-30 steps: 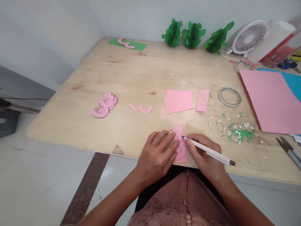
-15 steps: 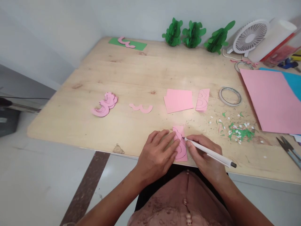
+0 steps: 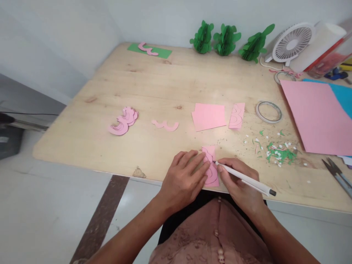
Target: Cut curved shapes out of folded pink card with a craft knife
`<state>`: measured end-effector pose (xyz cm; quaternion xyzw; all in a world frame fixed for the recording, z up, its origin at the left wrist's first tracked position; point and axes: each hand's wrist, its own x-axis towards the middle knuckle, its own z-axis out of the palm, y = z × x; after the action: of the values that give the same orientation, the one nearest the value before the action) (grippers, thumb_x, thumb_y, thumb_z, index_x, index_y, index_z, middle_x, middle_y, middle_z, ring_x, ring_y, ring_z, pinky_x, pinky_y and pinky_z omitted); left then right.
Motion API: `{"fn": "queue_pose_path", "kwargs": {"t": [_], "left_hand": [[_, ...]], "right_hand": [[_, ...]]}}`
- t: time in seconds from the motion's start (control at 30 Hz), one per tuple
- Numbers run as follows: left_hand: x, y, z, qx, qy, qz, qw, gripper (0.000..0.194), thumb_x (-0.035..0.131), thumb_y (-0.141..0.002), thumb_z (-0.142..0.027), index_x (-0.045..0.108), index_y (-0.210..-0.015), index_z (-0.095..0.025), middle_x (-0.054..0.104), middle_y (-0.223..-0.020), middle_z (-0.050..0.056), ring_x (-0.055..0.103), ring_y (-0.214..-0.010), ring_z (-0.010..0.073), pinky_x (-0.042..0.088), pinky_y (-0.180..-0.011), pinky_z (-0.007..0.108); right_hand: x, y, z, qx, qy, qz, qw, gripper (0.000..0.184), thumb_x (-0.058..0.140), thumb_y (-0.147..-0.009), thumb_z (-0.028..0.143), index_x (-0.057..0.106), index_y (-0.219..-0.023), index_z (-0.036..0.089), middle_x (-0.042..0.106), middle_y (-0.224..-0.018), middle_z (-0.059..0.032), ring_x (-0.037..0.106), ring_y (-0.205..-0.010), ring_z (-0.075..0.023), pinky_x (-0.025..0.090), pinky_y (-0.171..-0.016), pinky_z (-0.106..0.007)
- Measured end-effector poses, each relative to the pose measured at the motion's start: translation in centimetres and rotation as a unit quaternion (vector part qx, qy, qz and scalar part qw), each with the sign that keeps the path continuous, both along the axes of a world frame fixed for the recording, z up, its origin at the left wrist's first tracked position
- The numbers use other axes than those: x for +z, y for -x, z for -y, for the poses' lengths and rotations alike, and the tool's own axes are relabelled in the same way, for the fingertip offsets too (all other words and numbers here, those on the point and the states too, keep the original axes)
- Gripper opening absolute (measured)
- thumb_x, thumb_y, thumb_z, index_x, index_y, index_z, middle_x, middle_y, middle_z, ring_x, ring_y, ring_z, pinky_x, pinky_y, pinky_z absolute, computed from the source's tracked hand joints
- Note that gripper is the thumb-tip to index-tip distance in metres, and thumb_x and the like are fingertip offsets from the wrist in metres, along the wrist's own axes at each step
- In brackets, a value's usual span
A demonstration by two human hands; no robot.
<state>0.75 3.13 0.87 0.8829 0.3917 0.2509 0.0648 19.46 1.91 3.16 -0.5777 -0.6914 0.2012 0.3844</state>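
Observation:
A small pink paper strip [image 3: 210,148] lies at the table's front edge, with a dark curvy outline on it. My left hand [image 3: 185,174] rests flat over its left side, fingers spread and fingertips pressing the paper. Whether a separate cut-out lies on the strip under the fingers, I cannot tell. On the right, my right hand [image 3: 243,179] grips a white pen [image 3: 247,179], its tip touching the strip near the notch of the outline.
Beyond my hands lie stacked pink papers [image 3: 209,116], a marked strip [image 3: 237,116], a wavy cut-out [image 3: 165,125] and a pile of cut-outs [image 3: 124,121]. To the right are a tape roll [image 3: 268,112], paper scraps [image 3: 280,153], scissors [image 3: 337,174] and a large pink sheet [image 3: 319,117]. Green paper figures [image 3: 226,40] and a fan [image 3: 293,43] stand behind.
Very little differs. The pen tip stays by the outline's notch, and both hands keep their places; the whole view has shifted slightly.

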Motion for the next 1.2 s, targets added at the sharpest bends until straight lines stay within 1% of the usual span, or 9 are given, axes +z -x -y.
{"fn": "queue_pose_path", "kwargs": {"t": [0.4,0.77,0.83,0.93,1.03,1.1,1.2], "left_hand": [[0.0,0.0,0.1,0.0,0.0,-0.002,1.0,0.027,0.055,-0.091,-0.021,0.064,-0.116,-0.018,0.063,-0.129,0.01,0.054,-0.12,0.0293,0.042,-0.1,0.048],[0.0,-0.1,0.0,-0.001,-0.005,0.005,1.0,0.026,0.054,-0.091,-0.021,0.065,-0.115,-0.018,0.064,-0.127,0.01,0.054,-0.119,0.0298,0.042,-0.099,0.048],[0.0,-0.1,0.0,0.0,-0.007,0.006,1.0,0.026,0.054,-0.091,-0.021,0.065,-0.115,-0.018,0.064,-0.127,0.01,0.054,-0.119,0.0297,0.042,-0.099,0.048],[0.0,-0.1,0.0,-0.001,-0.007,0.003,1.0,0.027,0.054,-0.091,-0.021,0.064,-0.116,-0.018,0.063,-0.128,0.01,0.054,-0.119,0.0293,0.042,-0.099,0.048],[0.0,0.0,0.0,-0.004,-0.005,0.005,1.0,0.027,0.054,-0.091,-0.021,0.064,-0.115,-0.019,0.063,-0.128,0.01,0.054,-0.12,0.0289,0.042,-0.099,0.047],[0.0,0.0,0.0,-0.006,-0.002,0.02,1.0,0.026,0.055,-0.09,-0.019,0.064,-0.114,-0.018,0.064,-0.125,0.01,0.054,-0.119,0.0284,0.042,-0.099,0.047],[0.0,0.0,0.1,-0.007,-0.004,0.057,0.998,0.026,0.056,-0.089,-0.016,0.063,-0.113,-0.016,0.066,-0.121,0.01,0.055,-0.116,0.0278,0.044,-0.096,0.046]], "right_hand": [[-0.5,-0.1,0.5,0.01,-0.01,0.015,1.0,0.01,0.056,-0.089,0.021,0.066,-0.088,0.021,0.074,-0.08,-0.0035,0.07,-0.071,-0.0162,0.056,-0.067,-0.027],[-0.6,0.2,0.7,0.017,-0.014,-0.002,1.0,0.01,0.057,-0.088,0.02,0.067,-0.088,0.021,0.074,-0.081,-0.0032,0.07,-0.073,-0.016,0.056,-0.068,-0.026],[-0.4,0.1,0.7,0.008,0.004,-0.014,1.0,0.009,0.058,-0.088,0.022,0.067,-0.088,0.021,0.074,-0.081,-0.0028,0.07,-0.072,-0.016,0.055,-0.067,-0.026],[-0.1,-0.4,0.7,-0.034,0.037,-0.042,0.998,0.009,0.059,-0.088,0.026,0.068,-0.088,0.022,0.073,-0.08,-0.0018,0.069,-0.071,-0.0156,0.056,-0.068,-0.027],[0.1,-1.0,1.0,-0.07,0.057,-0.079,0.993,0.014,0.057,-0.09,0.028,0.068,-0.095,0.022,0.073,-0.083,-0.0018,0.069,-0.078,-0.0156,0.056,-0.074,-0.026],[0.0,-1.3,1.2,-0.072,0.058,-0.097,0.991,0.017,0.056,-0.092,0.029,0.068,-0.101,0.022,0.074,-0.085,-0.0025,0.069,-0.08,-0.0159,0.056,-0.075,-0.027],[-0.2,-1.5,1.5,-0.056,0.039,-0.097,0.993,0.019,0.055,-0.092,0.029,0.067,-0.104,0.02,0.074,-0.086,-0.0035,0.07,-0.079,-0.0167,0.056,-0.077,-0.028]]}}
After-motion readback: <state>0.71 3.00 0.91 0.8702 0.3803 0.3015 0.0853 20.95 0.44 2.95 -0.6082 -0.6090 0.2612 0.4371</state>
